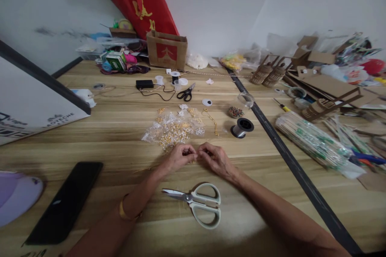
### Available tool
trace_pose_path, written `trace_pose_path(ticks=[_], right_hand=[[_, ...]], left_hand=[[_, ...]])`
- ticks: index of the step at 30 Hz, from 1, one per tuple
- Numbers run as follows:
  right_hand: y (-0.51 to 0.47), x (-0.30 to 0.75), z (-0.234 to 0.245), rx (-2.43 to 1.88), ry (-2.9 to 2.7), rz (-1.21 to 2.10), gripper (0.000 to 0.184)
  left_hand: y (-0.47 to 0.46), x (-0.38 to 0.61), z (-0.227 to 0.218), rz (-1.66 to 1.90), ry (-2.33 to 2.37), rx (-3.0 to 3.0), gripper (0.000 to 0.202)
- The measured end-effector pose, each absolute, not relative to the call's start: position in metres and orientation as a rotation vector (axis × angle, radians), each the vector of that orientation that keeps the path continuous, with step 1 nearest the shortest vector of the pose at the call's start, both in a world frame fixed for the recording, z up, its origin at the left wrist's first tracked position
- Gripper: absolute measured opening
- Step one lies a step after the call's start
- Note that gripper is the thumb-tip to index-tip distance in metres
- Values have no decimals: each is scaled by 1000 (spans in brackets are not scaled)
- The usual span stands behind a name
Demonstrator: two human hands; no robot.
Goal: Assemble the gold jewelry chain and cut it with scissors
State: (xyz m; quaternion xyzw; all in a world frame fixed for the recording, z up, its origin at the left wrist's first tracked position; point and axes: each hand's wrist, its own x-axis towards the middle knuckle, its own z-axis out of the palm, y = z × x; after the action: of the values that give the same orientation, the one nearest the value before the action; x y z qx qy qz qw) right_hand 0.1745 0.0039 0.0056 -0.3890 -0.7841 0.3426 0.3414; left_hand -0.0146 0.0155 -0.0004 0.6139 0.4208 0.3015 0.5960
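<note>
Both bare hands met low over the bench (120, 128), fingers curled narrow, the tips of the left hand (181, 156) and right hand (214, 157) nearly touching. I could not tell what, if anything, they pinched; a tiny gold-coloured bit showed just below the left fingertips. Just beyond the left hand lay a glittering pile (176, 131) of small gold and silvery pieces, spilling among crinkled clear plastic bags (150, 133). A slender gold-coloured chain (213, 121) curved to the right of the pile, near a black-flanged spool (239, 129) of fine grey wire and a clear round tub of multicoloured beads (235, 112). Nearer the body, scissors (188, 198) with pale looped handles and metal blades lay slightly parted.

The bench had a streaky, pale wood-grain top, crossed on the right by a dark straight strip (280, 140). A glossy black slab (66, 200) lay at left. Behind, a brown paper bag (167, 54) and a leaning red bag (147, 4) stood before plain whitish walls (217, 12), with woven brown baskets (262, 74) farther right.
</note>
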Motion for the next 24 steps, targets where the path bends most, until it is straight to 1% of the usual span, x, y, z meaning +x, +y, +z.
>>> trace_pose_path(ticks=[12, 18, 24], right_hand=[[7, 178, 10, -1031, -2028, 1046, 14], [6, 177, 6, -980, -2114, 964, 14], [6, 176, 8, -951, -2161, 890, 15]], left_hand=[[17, -15, -4, 716, 987, 1386, 22], [16, -15, -3, 724, 989, 1404, 22], [16, -15, -1, 704, 990, 1439, 16]])
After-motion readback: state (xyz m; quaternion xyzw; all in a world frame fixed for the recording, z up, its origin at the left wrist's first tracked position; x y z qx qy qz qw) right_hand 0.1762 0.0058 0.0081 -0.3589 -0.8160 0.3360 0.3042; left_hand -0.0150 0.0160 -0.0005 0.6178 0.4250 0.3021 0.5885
